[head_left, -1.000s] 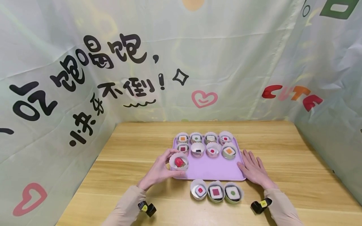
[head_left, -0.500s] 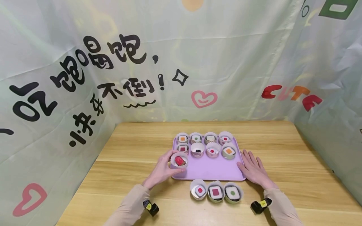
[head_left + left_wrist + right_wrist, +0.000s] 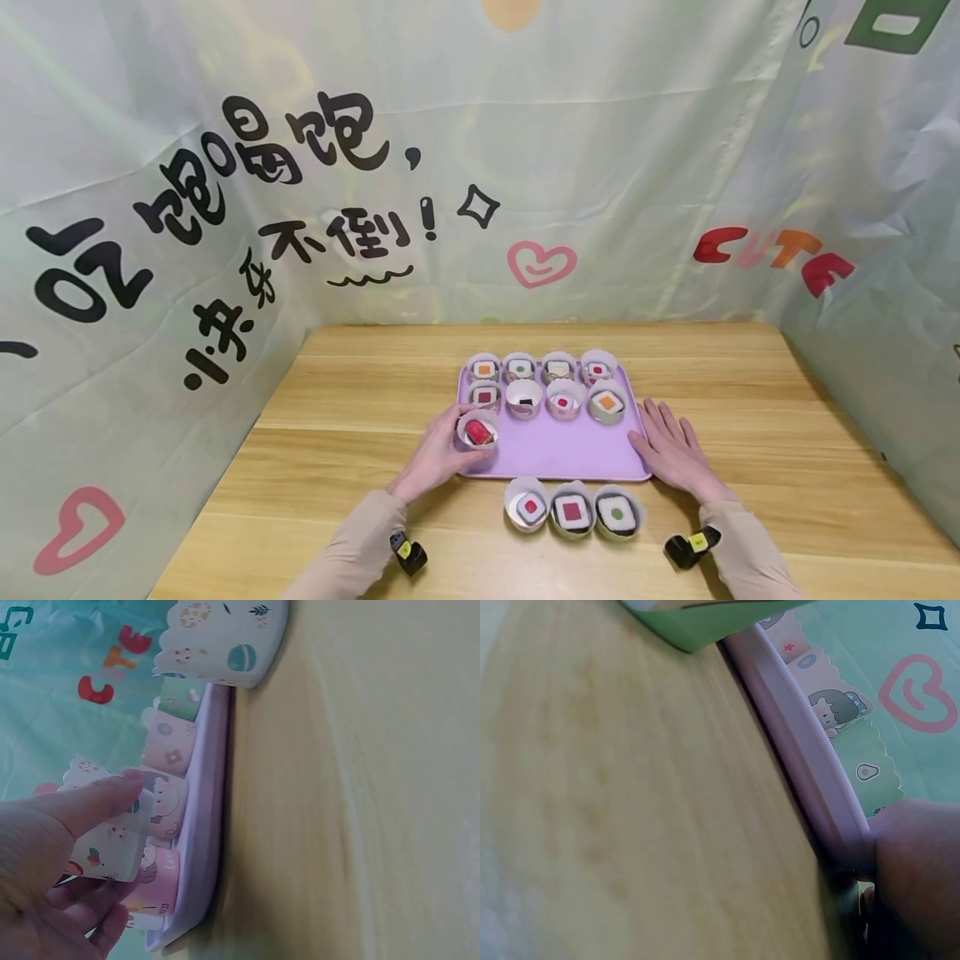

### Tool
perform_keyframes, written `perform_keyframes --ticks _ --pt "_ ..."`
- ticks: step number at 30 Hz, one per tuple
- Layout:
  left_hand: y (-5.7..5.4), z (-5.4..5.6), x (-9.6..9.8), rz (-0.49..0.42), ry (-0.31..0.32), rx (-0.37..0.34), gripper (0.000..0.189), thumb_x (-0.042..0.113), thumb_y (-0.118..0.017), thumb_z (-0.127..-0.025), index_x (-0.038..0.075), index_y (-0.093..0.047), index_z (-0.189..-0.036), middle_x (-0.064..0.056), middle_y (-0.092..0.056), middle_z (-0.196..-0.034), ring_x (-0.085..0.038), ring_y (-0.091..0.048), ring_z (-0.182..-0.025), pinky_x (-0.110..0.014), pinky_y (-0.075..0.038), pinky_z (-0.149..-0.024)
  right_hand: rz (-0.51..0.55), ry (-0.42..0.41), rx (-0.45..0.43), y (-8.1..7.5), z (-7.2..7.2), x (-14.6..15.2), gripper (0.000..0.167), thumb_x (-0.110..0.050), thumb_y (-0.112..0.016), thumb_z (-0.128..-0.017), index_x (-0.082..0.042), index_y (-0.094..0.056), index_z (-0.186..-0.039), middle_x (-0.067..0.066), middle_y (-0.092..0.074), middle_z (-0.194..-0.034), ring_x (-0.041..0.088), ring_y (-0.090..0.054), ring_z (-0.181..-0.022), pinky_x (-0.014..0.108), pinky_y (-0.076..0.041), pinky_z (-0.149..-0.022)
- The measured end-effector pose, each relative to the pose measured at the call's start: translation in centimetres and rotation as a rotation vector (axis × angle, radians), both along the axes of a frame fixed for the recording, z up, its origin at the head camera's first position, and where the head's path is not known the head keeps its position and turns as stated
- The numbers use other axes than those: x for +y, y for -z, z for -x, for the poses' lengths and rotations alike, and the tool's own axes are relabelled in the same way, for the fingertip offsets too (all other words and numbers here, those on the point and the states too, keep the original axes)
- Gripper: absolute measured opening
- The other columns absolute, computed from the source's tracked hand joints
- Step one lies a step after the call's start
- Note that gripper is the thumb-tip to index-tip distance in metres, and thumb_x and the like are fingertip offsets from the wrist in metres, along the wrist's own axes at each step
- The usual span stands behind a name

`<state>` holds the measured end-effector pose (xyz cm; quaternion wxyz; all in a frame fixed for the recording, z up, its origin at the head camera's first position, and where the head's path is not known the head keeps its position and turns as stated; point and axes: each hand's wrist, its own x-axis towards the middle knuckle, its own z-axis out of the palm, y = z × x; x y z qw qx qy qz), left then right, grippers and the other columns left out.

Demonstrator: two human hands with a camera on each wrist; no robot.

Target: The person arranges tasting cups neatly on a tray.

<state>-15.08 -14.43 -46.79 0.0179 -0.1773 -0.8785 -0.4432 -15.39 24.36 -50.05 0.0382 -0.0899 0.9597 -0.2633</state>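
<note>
My left hand [image 3: 437, 450] holds a scalloped paper baking cup between thumb and fingers, over the front left corner of the lilac tray [image 3: 562, 454]. Inside the cup sits a small sushi piece [image 3: 478, 432] with a red top. The left wrist view shows my thumb along the printed wall of this paper cup [image 3: 116, 847], fingers curled under the other side. My right hand [image 3: 675, 450] lies palm down beside the tray's right edge, fingers spread, its thumb at the rim. Two rows of similar cups with square sushi pieces fill the tray's back half.
Three more sushi cups stand in a row on the wooden table [image 3: 360, 392] in front of the tray; the leftmost cup [image 3: 517, 487] holds a piece with a red centre. Printed cloth [image 3: 420, 292] walls in the table's back and sides.
My left hand has shifted a little to the right with the paper cup, which now sits slightly farther in over the tray's left side. My right hand has stayed in place.
</note>
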Motion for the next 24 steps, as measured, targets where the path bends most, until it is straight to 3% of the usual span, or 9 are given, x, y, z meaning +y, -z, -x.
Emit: perform_keyframes --ticks 7,24 --pt "0.6 0.2 0.1 0.011 0.023 0.009 0.060 0.023 -0.087 -0.077 0.011 -0.056 -0.128 -0.008 -0.067 -0.124 -0.026 -0.063 -0.116 -0.047 -0.051 -0.103 -0.001 0.001 0.001 0.0 -0.1 0.0 0.072 -0.042 -0.039 -0.107 0.008 -0.022 -0.156 0.031 -0.011 -0.164 0.053 -0.004 -0.152 0.069 0.003 -0.120" --pt "1.4 0.3 0.7 0.028 0.016 -0.025 0.063 0.023 -0.086 -0.079 0.011 -0.054 -0.132 -0.009 -0.067 -0.129 -0.024 -0.065 -0.116 -0.042 -0.054 -0.102 -0.006 0.004 -0.001 0.0 -0.1 -0.1 0.072 -0.042 -0.039 -0.107 0.008 -0.022 -0.156 0.031 -0.011 -0.165 0.052 -0.005 -0.152 0.069 0.002 -0.120"
